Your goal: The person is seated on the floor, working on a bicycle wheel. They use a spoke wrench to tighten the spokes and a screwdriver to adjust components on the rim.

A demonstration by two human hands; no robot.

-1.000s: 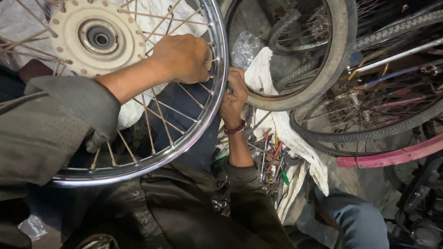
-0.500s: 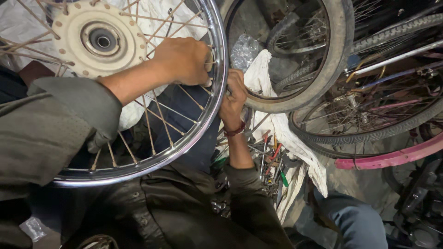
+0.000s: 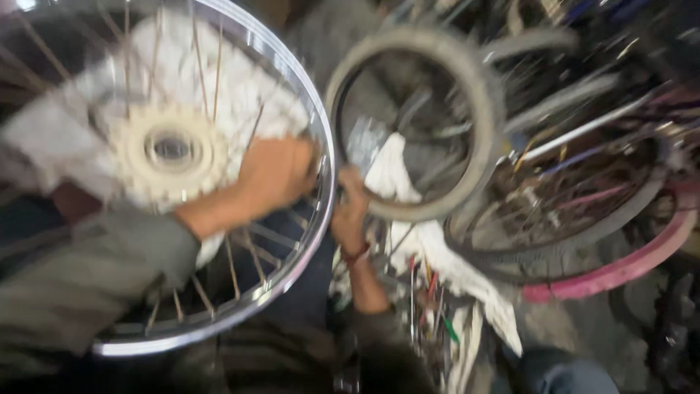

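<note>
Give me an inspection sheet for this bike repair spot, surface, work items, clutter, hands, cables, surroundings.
Surface: white cloth spread under the parts; picture blurred.
Job's things: chrome spoked wheel with pale sprocket.
Clutter: small tools beside the cloth.
Grippers: left hand on the spokes by the rim; right hand just outside the rim, grip unclear.
Cables: nothing seen.
Surroundings: grey tyre, pink rim, piled bicycle wheels.

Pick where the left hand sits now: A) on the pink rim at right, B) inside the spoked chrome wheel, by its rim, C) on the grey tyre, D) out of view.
B: the left hand lies among the spokes of the chrome wheel, close against its rim and beside the cream sprocket.
</note>
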